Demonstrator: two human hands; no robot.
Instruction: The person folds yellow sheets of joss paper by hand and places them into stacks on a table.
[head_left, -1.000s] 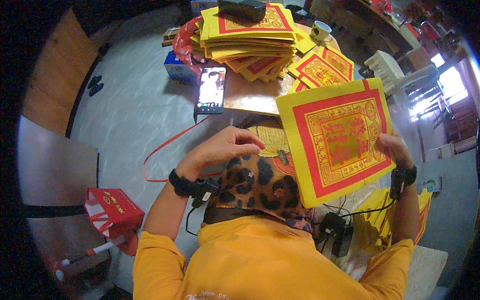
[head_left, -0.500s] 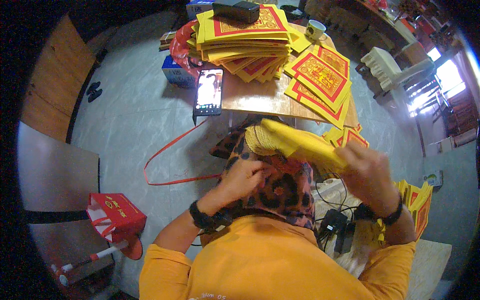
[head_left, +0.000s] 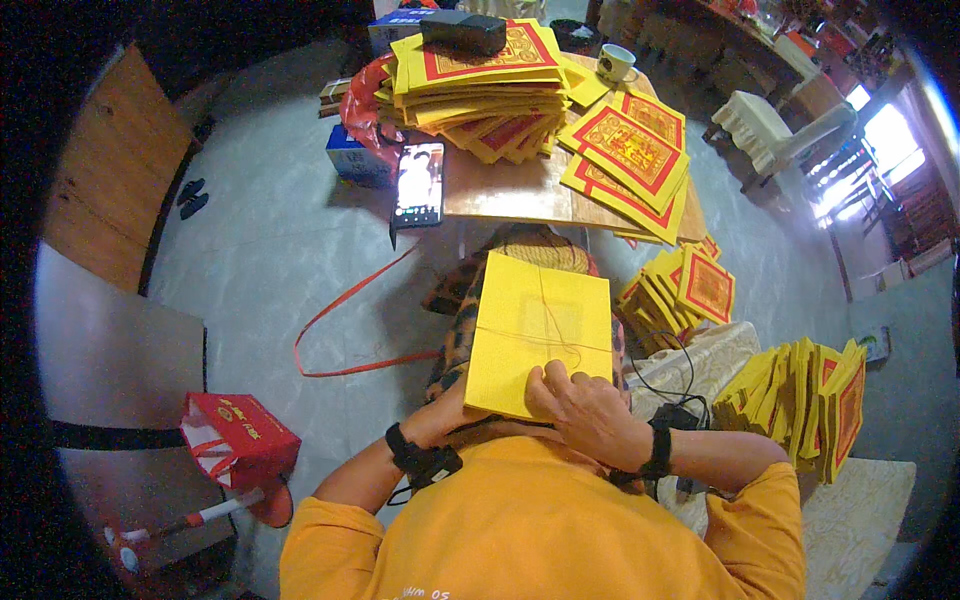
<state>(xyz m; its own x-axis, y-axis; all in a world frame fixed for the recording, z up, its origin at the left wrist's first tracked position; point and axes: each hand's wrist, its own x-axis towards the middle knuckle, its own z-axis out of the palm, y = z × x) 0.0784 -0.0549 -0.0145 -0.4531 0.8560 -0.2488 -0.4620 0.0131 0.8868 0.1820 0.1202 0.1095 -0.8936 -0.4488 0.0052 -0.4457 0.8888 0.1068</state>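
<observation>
On my lap lies a squared bundle of yellow paper sheets (head_left: 510, 300), plain side up. Thin string (head_left: 545, 290) crosses its top both ways, with loose loops near the middle. My left hand (head_left: 440, 412) grips the bundle at its near left corner, its fingers mostly hidden beneath the paper. Over the near right part, my right hand (head_left: 590, 410) is closed, fingertips curled at the loose string. Beyond the bundle, a coil of pale yellow rope (head_left: 540, 250) shows on the patterned cloth over my lap.
Ahead, a wooden table (head_left: 490, 200) bears a tall stack of printed yellow sheets (head_left: 490, 75), a lit phone (head_left: 419, 185) and a mug (head_left: 616, 62). More bundles (head_left: 800, 400) stand at my right, near black cables (head_left: 680, 415). A red bag (head_left: 240, 440) is at left.
The bundle, tilted up in my right hand before, now lies flat on my lap. My left hand has come to its near left corner, and my right hand has moved left onto its top.
</observation>
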